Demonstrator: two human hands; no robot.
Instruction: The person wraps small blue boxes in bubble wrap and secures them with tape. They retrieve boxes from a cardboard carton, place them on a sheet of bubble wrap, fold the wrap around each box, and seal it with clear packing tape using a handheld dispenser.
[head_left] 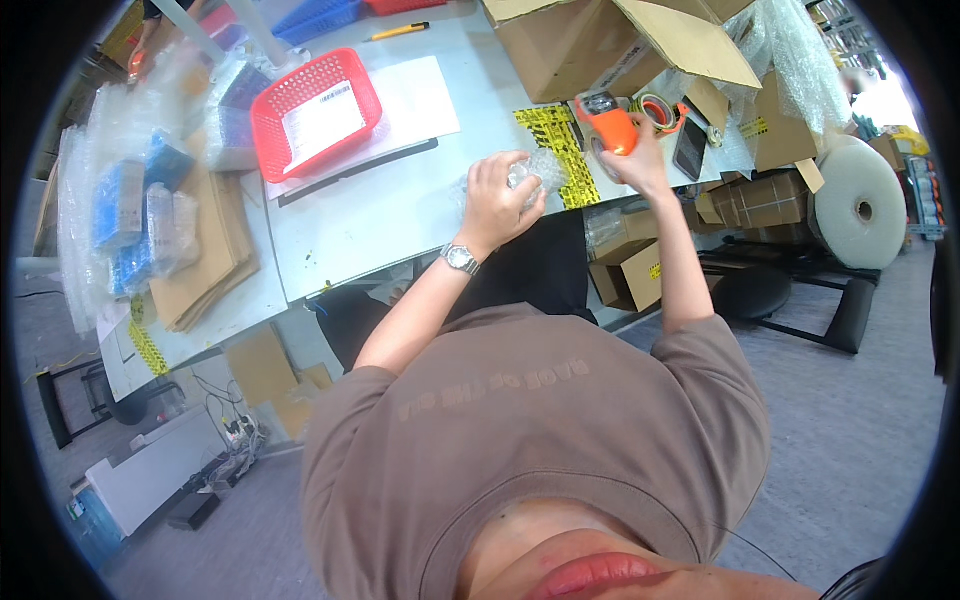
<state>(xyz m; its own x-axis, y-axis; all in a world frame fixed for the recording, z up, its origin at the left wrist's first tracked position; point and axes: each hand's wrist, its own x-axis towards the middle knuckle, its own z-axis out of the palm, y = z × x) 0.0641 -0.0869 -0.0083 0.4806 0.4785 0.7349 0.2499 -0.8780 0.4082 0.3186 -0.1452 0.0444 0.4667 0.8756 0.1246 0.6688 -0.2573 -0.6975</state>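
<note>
the left hand (pixel 497 200) is curled over a small bundle wrapped in bubble wrap (pixel 530 172), its grip closed on the top of the bundle and pressing it onto the grey worktop (pixel 400 215), just past centre toward 12 o'clock. the right hand (pixel 635 160) is wrapped tight around the handle of an orange tape dispenser (pixel 607 125), held just above the worktop edge at about 1 o'clock, its nose close beside the bundle at the yellow-and-black hazard strip (pixel 555 150). this looks like the sealing step: the wrap is gathered and held, and the dispenser is being brought to it. the next move would seem to call for a steady hold on the loose wrap while the tape end meets it flat (a slack fold could spring open).

a red plastic basket (pixel 315 112) with a white label lies at 11 o'clock, a stack of brown paper envelopes (pixel 215 245) at 9 o'clock beside bagged blue items, and an open cardboard box (pixel 610 45) at 12 to 1 o'clock.

what is inside the bundle cannot be made out; the wrap is clear but crumpled and mostly under the fingers. the dispenser's blade and tape end are hidden behind its body. the upper worktop is cut off by the rim.
</note>
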